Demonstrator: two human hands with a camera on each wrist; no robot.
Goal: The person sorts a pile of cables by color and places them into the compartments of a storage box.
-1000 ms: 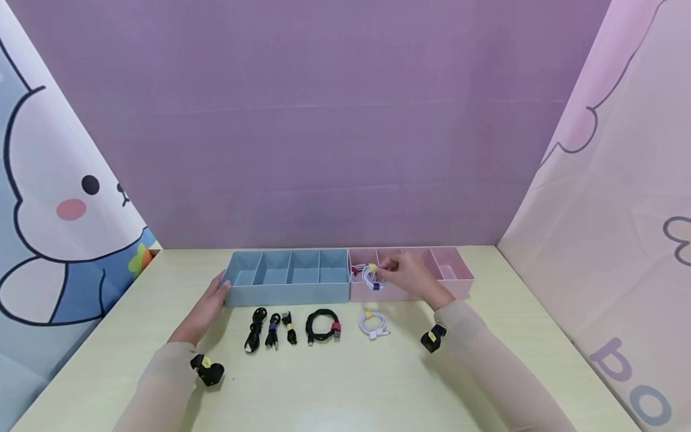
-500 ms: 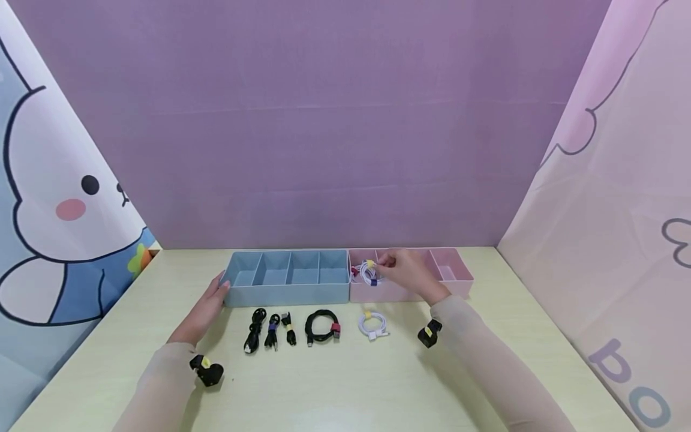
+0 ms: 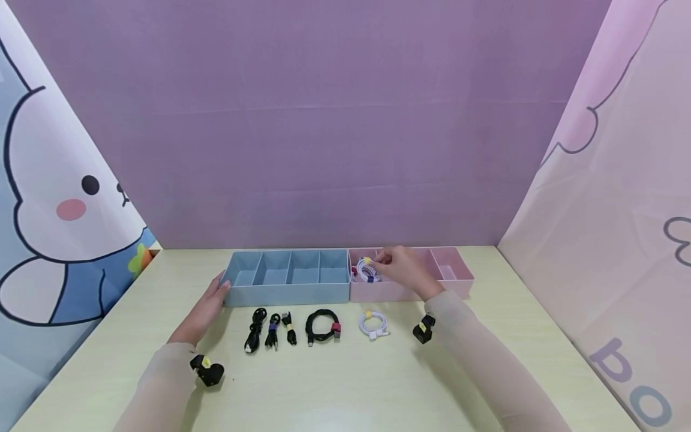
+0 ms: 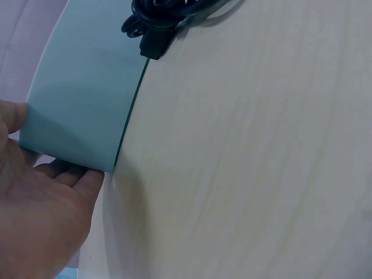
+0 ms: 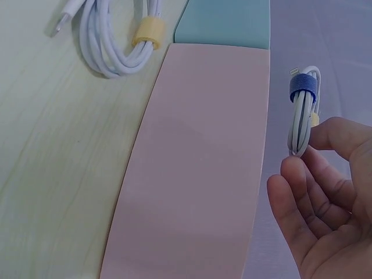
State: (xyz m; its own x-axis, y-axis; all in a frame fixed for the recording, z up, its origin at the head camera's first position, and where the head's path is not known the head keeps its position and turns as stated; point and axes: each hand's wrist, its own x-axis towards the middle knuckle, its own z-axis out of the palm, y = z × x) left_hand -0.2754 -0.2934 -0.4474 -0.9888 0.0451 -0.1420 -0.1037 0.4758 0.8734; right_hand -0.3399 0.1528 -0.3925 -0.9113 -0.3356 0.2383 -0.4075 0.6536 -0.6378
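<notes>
Near the tabletop's far edge, the left hand grips the blue box. The right hand pinches 1 white cable above the pink box.

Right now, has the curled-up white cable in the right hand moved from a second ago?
Yes. In the head view, judged against the unmoved pink box, the held white cable has shifted slightly left, toward the blue box.

Backdrop right of the right hand: blue-grey "O"; purple letter beside it, reading unclear.
</notes>
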